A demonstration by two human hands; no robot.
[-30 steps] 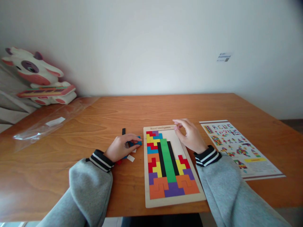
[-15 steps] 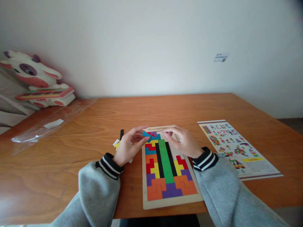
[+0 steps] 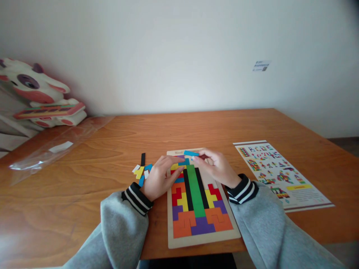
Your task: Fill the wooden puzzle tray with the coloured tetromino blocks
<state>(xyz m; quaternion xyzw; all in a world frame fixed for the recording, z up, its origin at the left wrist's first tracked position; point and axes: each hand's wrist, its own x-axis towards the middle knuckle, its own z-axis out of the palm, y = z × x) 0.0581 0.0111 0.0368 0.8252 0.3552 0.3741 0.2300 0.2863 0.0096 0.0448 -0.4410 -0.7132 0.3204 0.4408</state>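
A wooden puzzle board [image 3: 176, 243] lies in front of me, with flat coloured pieces filling much of its tray. A long green piece [image 3: 195, 194] runs up its middle between two black strips. My right hand [image 3: 214, 166] pinches a blue puzzle piece [image 3: 191, 153] by its right end, above the board's top edge. Over the board's upper left side is my left hand [image 3: 161, 179], thumb and fingers apart, with nothing visible between them. It partly covers the red, blue and yellow pieces there. Bare tray shows beneath and beside my right hand.
Left of the board lie several loose pieces, among them a black strip [image 3: 143, 159] and a yellow piece [image 3: 139, 173]. A printed pattern sheet [image 3: 283, 175] lies to the right. Farther left are a clear plastic bag [image 3: 81, 130] and a cow-shaped toy keyboard [image 3: 53, 112].
The blue piece has passed from my left hand to my right and moved rightward. My left hand has come down and right onto the board's edge, uncovering more loose pieces.
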